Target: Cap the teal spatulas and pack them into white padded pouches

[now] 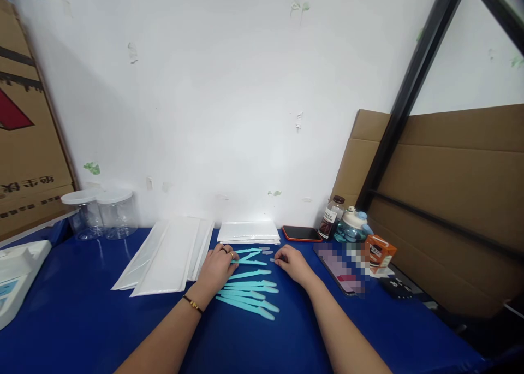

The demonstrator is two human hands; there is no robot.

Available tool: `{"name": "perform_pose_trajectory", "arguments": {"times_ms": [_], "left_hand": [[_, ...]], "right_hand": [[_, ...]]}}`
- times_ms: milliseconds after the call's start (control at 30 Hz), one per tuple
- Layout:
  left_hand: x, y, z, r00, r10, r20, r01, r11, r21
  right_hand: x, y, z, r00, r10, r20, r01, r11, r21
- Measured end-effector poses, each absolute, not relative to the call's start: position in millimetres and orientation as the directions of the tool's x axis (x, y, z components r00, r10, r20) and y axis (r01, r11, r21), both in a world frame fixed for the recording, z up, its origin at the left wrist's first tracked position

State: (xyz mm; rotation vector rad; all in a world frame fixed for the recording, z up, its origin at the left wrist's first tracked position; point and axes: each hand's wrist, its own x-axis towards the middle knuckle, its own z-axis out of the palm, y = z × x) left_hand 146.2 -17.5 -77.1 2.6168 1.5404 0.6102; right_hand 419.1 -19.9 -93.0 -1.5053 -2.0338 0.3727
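Clock positions taken from the fan of turquoise sticks (pixel 248 296), 12 toward the wall. Sticks lie on the blue tabletop (pixel 254 352), pale blade-like ends pointing to roughly 3 o'clock; several overlap. Left hand (pixel 218 266) at 10 to 11 o'clock: thumb and index finger closed on the handle end of an upper stick, remaining fingers curled; ring and dark bracelet (pixel 192 304) noted. Right hand (pixel 291 262) at 1 to 2 o'clock: fingers bent, thumb and index tips drawn together at a small translucent piece (pixel 272 260); cannot tell whether it is gripped or only touched. Two similar pieces near 12 to 1 o'clock, by the upper stick ends. White packets (pixel 249 232) stacked at 12; larger white envelopes (pixel 167 259) overlapping at 10, clear lidded jars (pixel 117 215) beyond. Red-edged phone (pixel 302 233) between 1 and 2; brown-capped bottle (pixel 331 218) at 2; orange box (pixel 379 253) between 2 and 3.
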Motion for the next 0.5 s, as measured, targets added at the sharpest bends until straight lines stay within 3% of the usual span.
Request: {"name": "perform_pose_trajectory", "arguments": {"times_ms": [267,400,500], "left_hand": [[148.3,-16.3,-71.5,0.353,0.916,0.192,0.830,-0.401,0.388],[147.6,-18.4,-67.5,0.364,0.908,0.207,0.807,-0.419,0.416],[148.1,-22.1,-66.7,0.415,0.889,0.193,0.784,-0.457,0.420]], "right_hand": [[419.1,-23.0,-94.6,-0.210,0.972,0.108,0.653,0.221,-0.724],[417.4,-25.4,-89.7,-0.238,0.968,0.083,0.663,0.224,-0.714],[416.9,-28.6,-88.0,-0.263,0.954,0.146,0.684,0.291,-0.669]]}}
